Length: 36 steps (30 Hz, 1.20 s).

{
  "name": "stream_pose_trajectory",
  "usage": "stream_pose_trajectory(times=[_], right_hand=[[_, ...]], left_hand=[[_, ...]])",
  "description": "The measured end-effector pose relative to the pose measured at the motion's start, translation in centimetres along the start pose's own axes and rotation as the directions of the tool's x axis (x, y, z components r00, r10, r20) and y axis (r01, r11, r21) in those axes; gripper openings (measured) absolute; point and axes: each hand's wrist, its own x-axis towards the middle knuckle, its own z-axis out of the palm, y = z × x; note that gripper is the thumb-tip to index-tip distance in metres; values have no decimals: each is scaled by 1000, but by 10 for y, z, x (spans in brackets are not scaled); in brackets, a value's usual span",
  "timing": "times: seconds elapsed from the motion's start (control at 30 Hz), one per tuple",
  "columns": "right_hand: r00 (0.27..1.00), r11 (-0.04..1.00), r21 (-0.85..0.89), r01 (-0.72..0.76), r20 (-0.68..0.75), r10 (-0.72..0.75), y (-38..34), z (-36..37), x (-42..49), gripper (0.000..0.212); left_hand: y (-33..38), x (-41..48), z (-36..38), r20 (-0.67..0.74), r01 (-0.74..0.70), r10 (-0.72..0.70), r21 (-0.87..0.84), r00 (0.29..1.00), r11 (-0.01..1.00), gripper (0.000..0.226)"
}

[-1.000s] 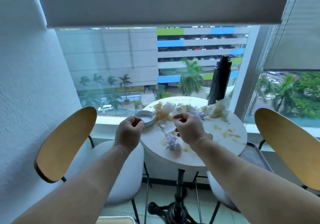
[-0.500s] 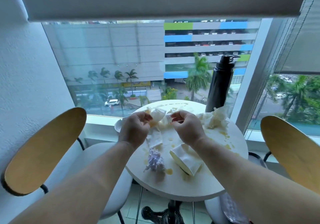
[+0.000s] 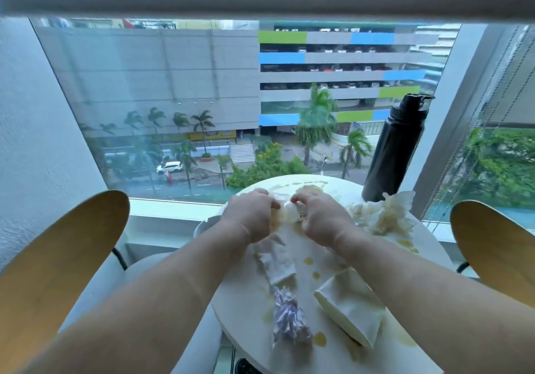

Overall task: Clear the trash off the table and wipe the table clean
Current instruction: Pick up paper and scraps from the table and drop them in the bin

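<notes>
A round white table (image 3: 341, 356) carries yellow spills and paper trash. My left hand (image 3: 250, 214) and my right hand (image 3: 321, 216) are side by side over its far half, both gripping a wad of stained white tissue (image 3: 291, 214) between them. A flat crumpled napkin (image 3: 276, 263) lies below the hands. Nearer me are a purple-white crumpled wrapper (image 3: 289, 318) and a folded white napkin (image 3: 350, 307). A heap of yellow-stained tissue (image 3: 382, 214) sits at the right.
A tall black bottle (image 3: 395, 147) stands at the table's far right by the window. A small white bowl (image 3: 205, 224) peeks out left of my left wrist. Wooden-backed chairs flank the table, left (image 3: 58, 258) and right (image 3: 492, 246).
The camera has moved closer over the table. Both hands went from hovering above the trash to closing together on the tissue wad at the far middle.
</notes>
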Motion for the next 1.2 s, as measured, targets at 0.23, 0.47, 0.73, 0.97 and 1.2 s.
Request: stream_pose_trajectory(times=[0.23,0.47,0.73,0.97,1.2], right_hand=[[997,988,-144,-52,54,60,6,2,22,60],[996,998,57,-24,-84,29,19,-3,32,42],[986,870,490,-47,-118,120,29,-16,25,51],[979,822,569,-15,-157,127,22,-32,9,38],[978,766,642,-16,-148,145,0,-25,-13,28]], left_hand=[[-5,24,5,26,-10,9,29,1000,1000,40],[-12,30,13,-98,77,-85,-82,992,994,22],[3,24,0,-323,77,-202,-360,925,930,4],[17,-2,-21,-441,114,-414,-563,797,819,22],[13,-40,-28,-302,69,-559,-835,772,546,25]])
